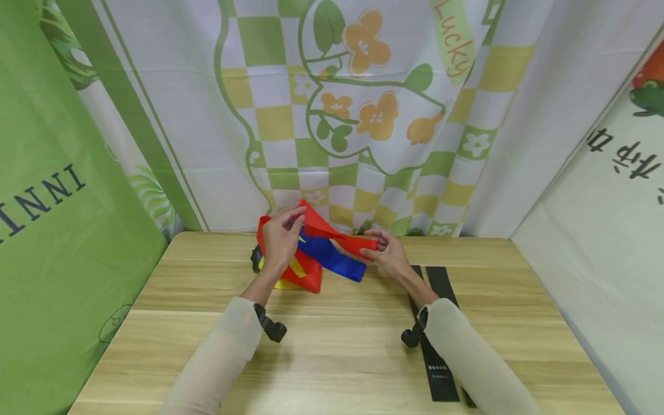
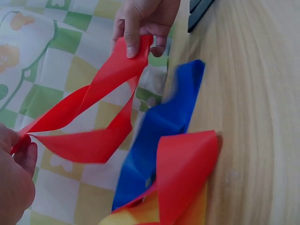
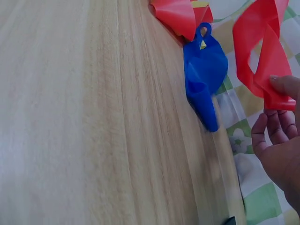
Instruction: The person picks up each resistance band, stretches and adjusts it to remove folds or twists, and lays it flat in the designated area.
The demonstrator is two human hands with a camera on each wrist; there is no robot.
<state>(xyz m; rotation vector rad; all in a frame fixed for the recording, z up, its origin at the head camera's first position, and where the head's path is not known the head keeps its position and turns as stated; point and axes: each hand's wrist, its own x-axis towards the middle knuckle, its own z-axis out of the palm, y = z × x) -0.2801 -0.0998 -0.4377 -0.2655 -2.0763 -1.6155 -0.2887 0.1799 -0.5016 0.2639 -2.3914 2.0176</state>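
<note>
A flat red elastic band (image 1: 317, 223) is stretched in the air between both hands. My left hand (image 1: 280, 237) pinches one end, at the lower left of the left wrist view. The other end is between the thumb and fingers of my right hand (image 1: 391, 253). In the left wrist view this red band (image 2: 110, 70) forms a slack, twisted loop. Below it lies a blue band (image 1: 339, 262), folded over itself in the right wrist view. A second red band (image 1: 309, 276) and a yellow band (image 1: 285, 285) lie heaped under my left hand, partly hidden by it.
Two long black strips (image 1: 441, 369) lie on the wooden table (image 1: 337, 357) under my right forearm; one bears small white print. A black object (image 1: 256, 258) sits left of the heap, partly covered. A patterned curtain (image 1: 363, 144) hangs along the table's far edge.
</note>
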